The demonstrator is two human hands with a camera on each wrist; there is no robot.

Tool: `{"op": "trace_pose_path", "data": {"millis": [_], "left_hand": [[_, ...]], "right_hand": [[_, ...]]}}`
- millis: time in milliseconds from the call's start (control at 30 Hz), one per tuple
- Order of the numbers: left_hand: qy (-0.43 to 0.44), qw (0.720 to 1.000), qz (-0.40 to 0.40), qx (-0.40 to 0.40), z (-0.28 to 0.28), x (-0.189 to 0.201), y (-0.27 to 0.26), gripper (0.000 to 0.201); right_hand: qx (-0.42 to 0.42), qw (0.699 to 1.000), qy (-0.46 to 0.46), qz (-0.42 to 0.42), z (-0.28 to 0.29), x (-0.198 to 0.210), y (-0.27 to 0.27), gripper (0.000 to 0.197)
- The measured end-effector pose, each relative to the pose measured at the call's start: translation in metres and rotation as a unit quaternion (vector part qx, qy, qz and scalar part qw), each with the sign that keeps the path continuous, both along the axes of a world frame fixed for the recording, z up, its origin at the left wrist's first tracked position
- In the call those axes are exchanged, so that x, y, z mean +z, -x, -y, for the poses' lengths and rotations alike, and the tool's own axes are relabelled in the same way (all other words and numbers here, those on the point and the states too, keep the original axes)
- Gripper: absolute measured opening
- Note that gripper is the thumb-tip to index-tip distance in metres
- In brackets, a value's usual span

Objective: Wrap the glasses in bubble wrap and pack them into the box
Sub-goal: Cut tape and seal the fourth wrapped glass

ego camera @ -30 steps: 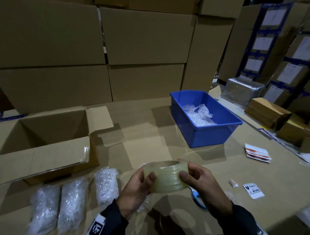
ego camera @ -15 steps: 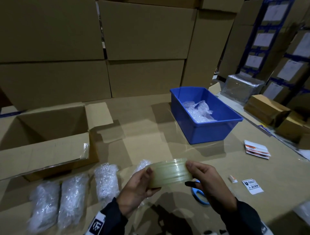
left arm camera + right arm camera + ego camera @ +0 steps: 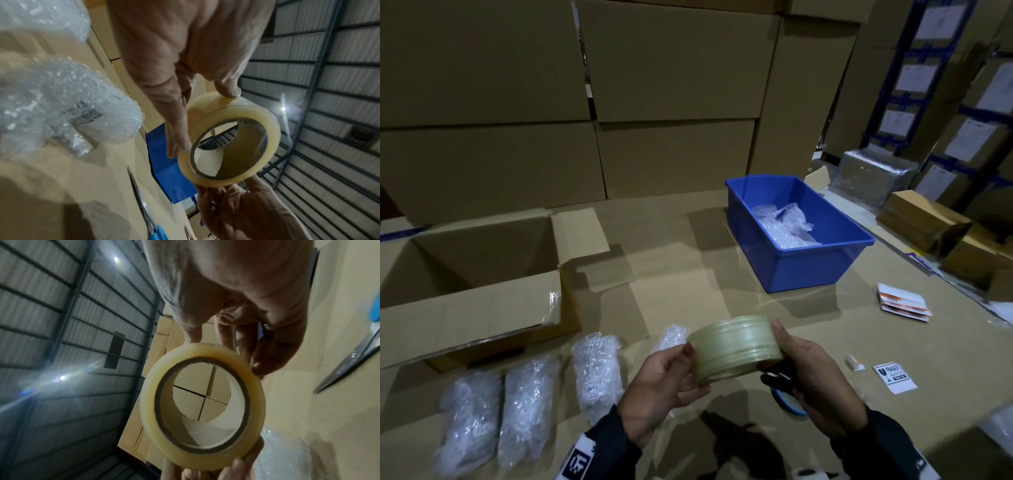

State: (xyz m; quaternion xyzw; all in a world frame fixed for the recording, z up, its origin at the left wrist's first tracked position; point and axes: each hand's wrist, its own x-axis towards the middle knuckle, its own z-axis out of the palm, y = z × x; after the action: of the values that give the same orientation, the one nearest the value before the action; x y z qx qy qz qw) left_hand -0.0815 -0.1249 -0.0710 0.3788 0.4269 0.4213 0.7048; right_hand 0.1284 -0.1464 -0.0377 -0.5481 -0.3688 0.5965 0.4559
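head view: i hold a roll of clear tape (image 3: 736, 347) in the air between both hands, above the cardboard-covered table (image 3: 688, 284). my left hand (image 3: 664, 383) curls round the roll's left side, thumb on the outer winding and fingers underneath; my right hand (image 3: 815, 380) grips the right side, thumb tip on the upper edge, fingers wrapped below. left wrist view: the same roll (image 3: 228, 138) shows its open core, with the left fingers (image 3: 176, 123) lying along its rim and the right hand (image 3: 242, 214) pinching it from the far side. right wrist view: the roll (image 3: 202, 405) faces the lens, right fingers (image 3: 265, 356) curled on its upper edge, left fingertips just showing at its lower edge.

three bubble-wrapped glasses (image 3: 530, 407) lie side by side on the table at lower left, just in front of the open cardboard box (image 3: 469, 305); a fourth wrapped bundle (image 3: 671, 337) lies partly hidden behind the left hand. whether anything lies inside the box i cannot tell (its floor is hidden by the near wall). a blue bin (image 3: 808, 267) stands further back on the right, with loose bubble wrap (image 3: 784, 226) inside it. blue-handled scissors (image 3: 787, 404) lie on the table under the right hand. to the right lie a fragile sticker (image 3: 895, 377) and a small stack of labels (image 3: 904, 303). stacked cartons (image 3: 671, 85) form the wall behind the table.
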Motion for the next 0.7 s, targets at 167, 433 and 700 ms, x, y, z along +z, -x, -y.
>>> {"op": "trace_pose_path", "data": {"millis": [167, 433, 700], "left_hand": [[-0.017, 0.999, -0.018, -0.028, 0.002, 0.009, 0.000, 0.045], [-0.023, 0.997, -0.032, -0.065, 0.006, 0.018, -0.005, 0.043], [-0.008, 0.996, -0.042, -0.077, 0.007, 0.022, -0.006, 0.018]], "right_hand": [[-0.008, 1.000, 0.005, 0.005, 0.000, 0.001, -0.002, 0.050], [-0.039, 0.999, 0.015, 0.015, -0.001, 0.003, 0.001, 0.049], [-0.068, 0.996, -0.003, 0.063, -0.004, 0.002, 0.012, 0.049]]}}
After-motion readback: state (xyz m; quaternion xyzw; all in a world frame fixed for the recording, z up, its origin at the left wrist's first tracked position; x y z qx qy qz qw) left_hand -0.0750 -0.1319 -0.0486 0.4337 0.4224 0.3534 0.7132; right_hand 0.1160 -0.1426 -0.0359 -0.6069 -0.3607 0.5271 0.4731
